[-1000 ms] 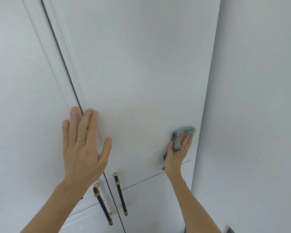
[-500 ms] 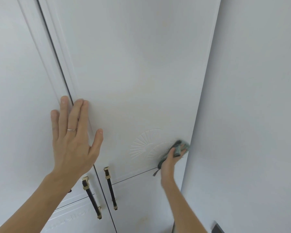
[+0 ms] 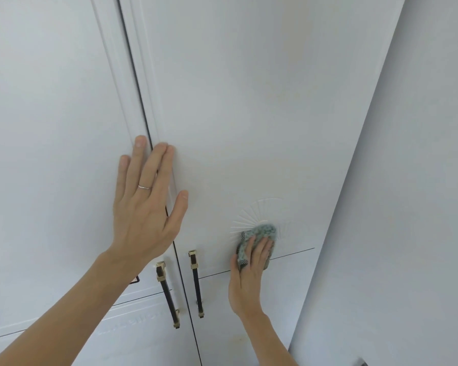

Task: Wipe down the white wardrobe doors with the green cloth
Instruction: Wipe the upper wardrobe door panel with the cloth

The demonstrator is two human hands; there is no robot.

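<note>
1. Two white wardrobe doors fill the view: the left door (image 3: pixel 50 128) and the right door (image 3: pixel 262 101), meeting at one dark vertical seam
2. One left hand (image 3: pixel 146 207) lies flat across that seam, fingers straight and slightly spread, palm against the wood, holding nothing; its outer fingers lie on the left door, the thumb on the right door
3. One thin ring (image 3: pixel 144 187) sits on a finger of that hand
4. Two dark handles with gold ends hang below the hands, one per door: the left handle (image 3: pixel 168 294) and the right handle (image 3: pixel 197 283), just beside the seam on either side
5. One raised sunburst carving (image 3: pixel 265 210) shows on the right door, above a thin horizontal groove
6. One green cloth (image 3: pixel 259 235), bunched and speckled, is pressed to the right door over the lower part of the carving, touching the groove
7. One right hand (image 3: pixel 249 273) covers the cloth's lower half, fingers laid fairly straight on it and the thumb tucked at its left edge, pressing it against the door
8. One plain white wall (image 3: pixel 407 207) stands to the right of the wardrobe
</note>
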